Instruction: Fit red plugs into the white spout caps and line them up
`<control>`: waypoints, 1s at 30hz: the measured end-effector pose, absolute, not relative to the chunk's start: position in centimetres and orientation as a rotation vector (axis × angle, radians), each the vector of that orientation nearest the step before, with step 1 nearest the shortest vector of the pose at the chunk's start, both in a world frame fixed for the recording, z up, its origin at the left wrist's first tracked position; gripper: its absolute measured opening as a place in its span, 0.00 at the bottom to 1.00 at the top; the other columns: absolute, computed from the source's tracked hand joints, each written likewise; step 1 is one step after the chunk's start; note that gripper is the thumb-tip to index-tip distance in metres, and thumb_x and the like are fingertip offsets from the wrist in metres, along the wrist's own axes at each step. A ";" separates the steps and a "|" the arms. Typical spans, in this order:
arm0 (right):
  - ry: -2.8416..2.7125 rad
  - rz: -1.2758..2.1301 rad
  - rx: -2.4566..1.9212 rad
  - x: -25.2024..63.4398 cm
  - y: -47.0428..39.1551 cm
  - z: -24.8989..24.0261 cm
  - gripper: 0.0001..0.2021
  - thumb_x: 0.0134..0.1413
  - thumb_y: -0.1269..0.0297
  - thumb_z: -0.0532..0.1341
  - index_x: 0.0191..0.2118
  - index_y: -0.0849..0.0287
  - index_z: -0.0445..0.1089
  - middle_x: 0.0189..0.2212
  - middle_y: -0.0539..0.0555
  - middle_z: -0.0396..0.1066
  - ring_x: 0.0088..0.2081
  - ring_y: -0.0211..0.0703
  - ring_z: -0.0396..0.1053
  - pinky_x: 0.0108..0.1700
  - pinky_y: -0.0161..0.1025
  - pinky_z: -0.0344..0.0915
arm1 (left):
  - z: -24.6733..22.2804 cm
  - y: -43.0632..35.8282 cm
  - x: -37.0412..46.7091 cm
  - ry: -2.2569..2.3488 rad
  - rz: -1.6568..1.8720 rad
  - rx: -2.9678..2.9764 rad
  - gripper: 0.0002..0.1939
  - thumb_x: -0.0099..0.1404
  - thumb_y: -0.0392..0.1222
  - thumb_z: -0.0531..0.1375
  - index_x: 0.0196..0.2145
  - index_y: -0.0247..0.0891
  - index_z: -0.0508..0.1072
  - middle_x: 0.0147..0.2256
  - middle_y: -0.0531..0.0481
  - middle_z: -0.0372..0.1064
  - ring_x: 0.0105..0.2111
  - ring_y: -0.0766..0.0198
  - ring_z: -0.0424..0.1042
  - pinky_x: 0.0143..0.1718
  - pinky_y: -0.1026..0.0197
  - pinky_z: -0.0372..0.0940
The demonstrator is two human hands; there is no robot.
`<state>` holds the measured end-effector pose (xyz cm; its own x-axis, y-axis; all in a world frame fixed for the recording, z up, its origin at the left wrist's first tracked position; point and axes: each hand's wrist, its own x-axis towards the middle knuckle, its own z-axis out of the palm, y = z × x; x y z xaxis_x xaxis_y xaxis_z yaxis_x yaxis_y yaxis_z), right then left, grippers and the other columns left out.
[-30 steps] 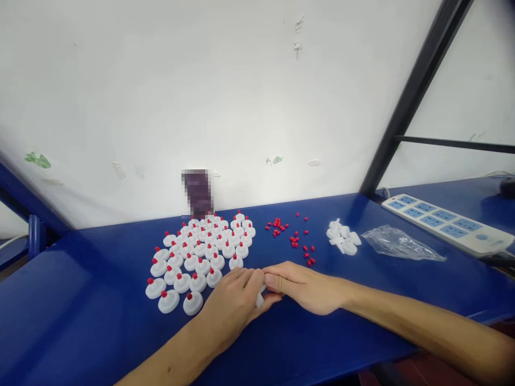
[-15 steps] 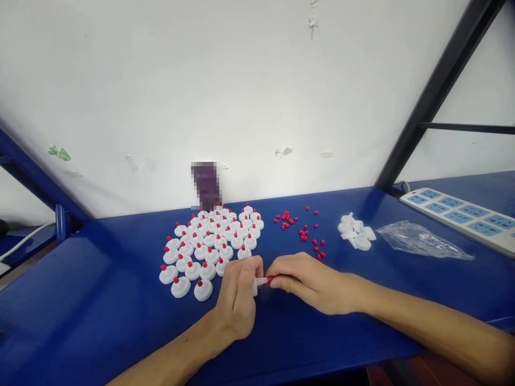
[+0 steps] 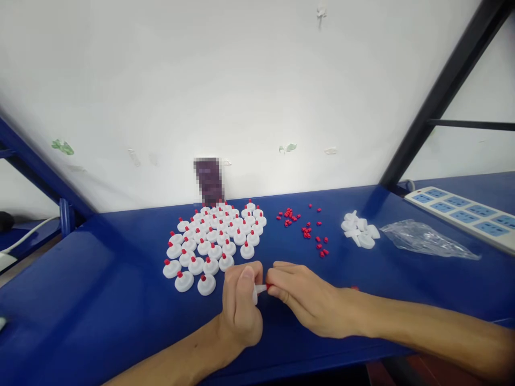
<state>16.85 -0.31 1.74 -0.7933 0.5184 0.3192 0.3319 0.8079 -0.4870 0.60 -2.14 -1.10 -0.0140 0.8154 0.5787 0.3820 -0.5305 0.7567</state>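
Note:
My left hand (image 3: 241, 306) is closed around a white nozzle cap (image 3: 260, 288), its thin spout pointing right. At the spout's end, the fingers of my right hand (image 3: 311, 300) pinch a small red tip cap (image 3: 268, 287), mostly covered by them. How far the red cap sits on the spout is hidden. Beyond my left hand stand many white nozzle caps with red tips (image 3: 206, 285), spouts up. Loose red tip caps (image 3: 307, 233) lie scattered past my right hand. Several white nozzle caps without red tips (image 3: 366, 240) are heaped farther right.
A clear plastic bag (image 3: 426, 240) lies right of the bare white caps, beside a white power strip (image 3: 442, 206). A pixelated dark object (image 3: 210, 181) leans on the wall behind the blue table (image 3: 100, 300). A black post (image 3: 434, 96) rises at right. Something red (image 3: 354, 288) shows behind my right wrist.
Both hands sit slightly lower in view, still joined at the nozzle cap. My right fingers now cover more of the red tip cap. The whole view has shifted a little.

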 end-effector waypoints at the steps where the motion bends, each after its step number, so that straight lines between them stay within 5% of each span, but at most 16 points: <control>1: -2.527 0.637 -0.663 16.8 -0.5 1.9 0.14 0.71 0.66 0.42 0.32 0.57 0.55 0.29 0.50 0.62 0.30 0.39 0.56 0.35 0.37 0.57 | -1.0 -2.2 0.6 1.179 1.581 1.900 0.21 0.71 0.42 0.39 0.19 0.39 0.51 0.17 0.54 0.47 0.18 0.67 0.51 0.22 0.59 0.49; 21: -2.315 1.404 -0.515 17.8 1.0 3.0 0.17 0.70 0.55 0.47 0.31 0.59 0.57 0.27 0.45 0.54 0.29 0.33 0.52 0.32 0.33 0.54 | 0.1 -0.6 -0.3 0.631 1.639 2.530 0.13 0.67 0.32 0.43 0.24 0.39 0.52 0.20 0.55 0.48 0.21 0.66 0.49 0.25 0.57 0.45; 26: -2.209 1.157 -0.701 19.5 2.9 3.6 0.18 0.67 0.58 0.50 0.26 0.59 0.54 0.23 0.44 0.48 0.26 0.33 0.49 0.29 0.33 0.49 | 1.8 -0.5 -0.2 1.019 1.439 2.739 0.05 0.65 0.32 0.51 0.36 0.35 0.67 0.33 0.45 0.63 0.32 0.59 0.62 0.34 0.55 0.58; 30: -2.401 0.675 -0.997 20.5 4.6 3.4 0.17 0.58 0.71 0.54 0.20 0.60 0.50 0.17 0.43 0.46 0.21 0.31 0.45 0.27 0.35 0.43 | 2.0 -0.7 -0.2 0.992 1.440 2.793 0.16 0.62 0.30 0.55 0.48 0.31 0.68 0.42 0.39 0.64 0.41 0.54 0.64 0.41 0.51 0.63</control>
